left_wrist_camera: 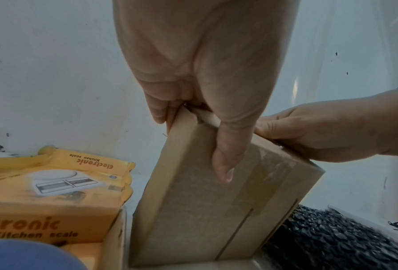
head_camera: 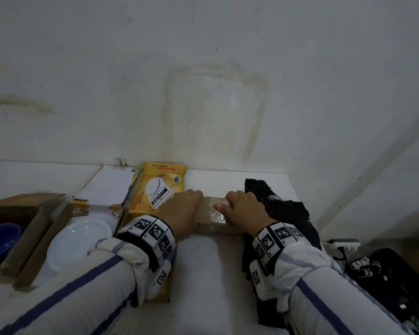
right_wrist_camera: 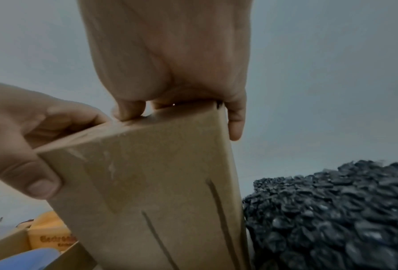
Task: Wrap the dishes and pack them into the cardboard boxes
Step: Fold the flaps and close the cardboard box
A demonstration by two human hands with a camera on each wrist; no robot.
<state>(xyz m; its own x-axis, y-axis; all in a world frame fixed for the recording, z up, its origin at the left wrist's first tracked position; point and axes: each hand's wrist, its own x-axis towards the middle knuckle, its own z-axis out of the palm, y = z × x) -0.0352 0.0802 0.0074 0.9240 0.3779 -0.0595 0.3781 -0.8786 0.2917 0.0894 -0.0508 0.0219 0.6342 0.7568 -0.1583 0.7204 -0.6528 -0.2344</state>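
A small brown cardboard box, closed with clear tape across its top, sits mid-table. My left hand grips its left end, with the thumb lying on the top face and the fingers curled over the far edge. My right hand grips the right end, fingers hooked over the far edge. A white plate lies in an open cardboard box to the left. A blue bowl rests in another open box at the far left.
A yellow kitchen scale box stands just left of the held box, against the wall. A black knitted cloth lies heaped on the right, touching the box's right side. Dark gear with tags sits off the table's right edge.
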